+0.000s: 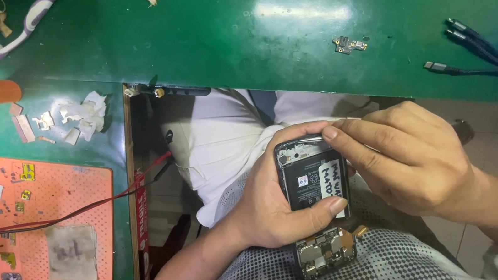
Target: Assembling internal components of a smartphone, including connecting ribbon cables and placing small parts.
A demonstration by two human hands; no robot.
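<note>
Nearby, both hands (pixel 342 179) grip an opened phone (pixel 312 180) below the green bench (pixel 235 27).

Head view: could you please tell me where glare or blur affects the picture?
Head view: bright glare streaks the green table near the top; the opened phone, held in the left hand with the right hand at its top edge, looks fairly sharp; the cables are slightly soft.

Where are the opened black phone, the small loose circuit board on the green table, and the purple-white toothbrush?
opened black phone (pixel 311 180), head view, on its battery.
small loose circuit board (pixel 349 45), head view, board middle.
purple-white toothbrush (pixel 26 25), head view, mid-handle.
</note>
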